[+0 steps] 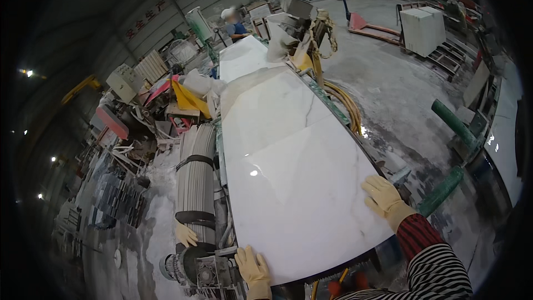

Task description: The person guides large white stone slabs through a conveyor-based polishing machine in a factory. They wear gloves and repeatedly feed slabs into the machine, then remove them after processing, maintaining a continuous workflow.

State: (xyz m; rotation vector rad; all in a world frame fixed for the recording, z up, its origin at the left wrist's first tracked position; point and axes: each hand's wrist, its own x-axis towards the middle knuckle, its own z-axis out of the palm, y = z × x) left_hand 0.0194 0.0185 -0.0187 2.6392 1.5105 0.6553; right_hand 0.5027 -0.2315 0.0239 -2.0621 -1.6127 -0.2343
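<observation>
A large glossy white marble slab (288, 172) with thin grey veins lies flat on a machine bed and runs away from me. My left hand (252, 269), in a yellow glove, rests flat on the slab's near edge with fingers apart. My right hand (383, 197), also in a yellow glove below a red and black striped sleeve, lies on the slab's right edge near the front corner, fingers spread. Neither hand holds anything.
A second white slab (244, 58) lies beyond the first. A bundle of grey strips (195, 172), a third yellow glove (186, 234) and a motor (183, 266) sit to the left. Green pipes (441, 191), yellow hoses (347, 105) and wet concrete floor lie right. A person (236, 25) stands far back.
</observation>
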